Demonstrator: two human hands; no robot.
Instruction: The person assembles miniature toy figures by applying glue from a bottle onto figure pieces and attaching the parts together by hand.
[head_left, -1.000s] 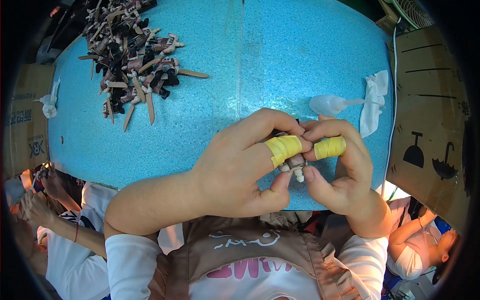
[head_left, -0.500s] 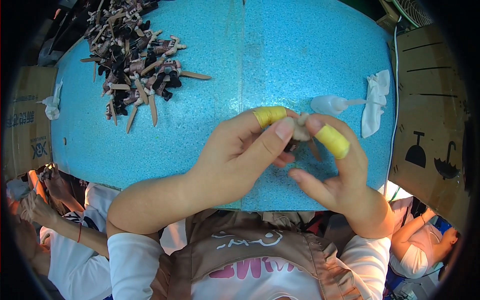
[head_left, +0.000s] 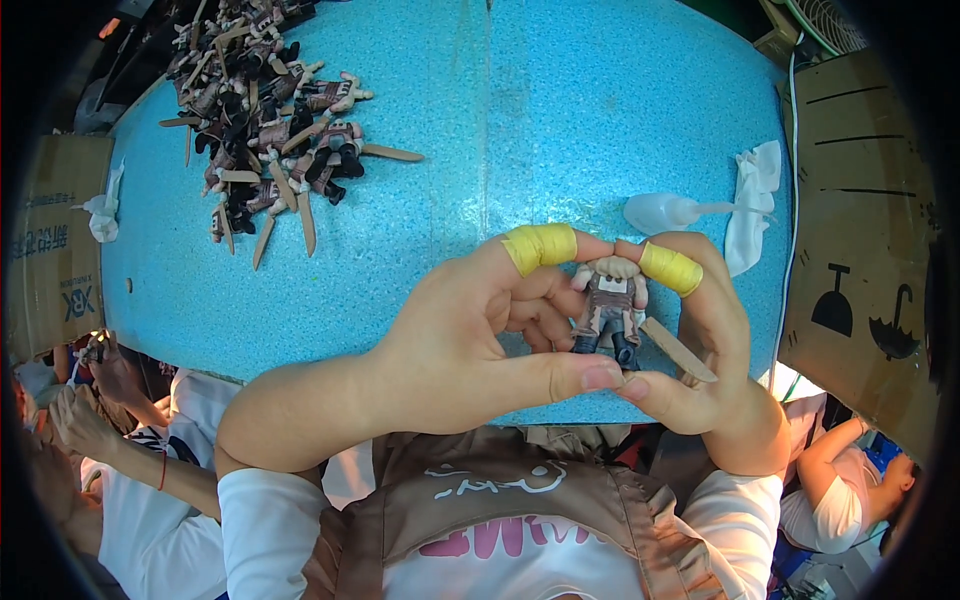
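Note:
A small painted figurine (head_left: 610, 300) in brown and grey with dark boots stands upright between my two hands. My left hand (head_left: 470, 320) grips it from the left, index fingertip at its top and thumb at its feet. On the other side, my right hand (head_left: 705, 340) does the same, its index finger and thumb meeting those of the left. Yellow tape wraps both index fingers. A flat tan blade-shaped piece (head_left: 678, 350) slants down from the figurine's side, across the right palm. No head shows above its pale collar.
Similar figurines with tan blades lie in a heap (head_left: 270, 130) at the far left of the blue table (head_left: 420, 200). A white squeeze bottle (head_left: 665, 212) lies beside a white cloth (head_left: 752, 200). Cardboard boxes (head_left: 860, 240) flank the table; co-workers sit on both sides.
The figurine has turned upright with its front toward me, and its body and blade now show. My thumbs have moved down to its feet, while both index fingers stay at its top.

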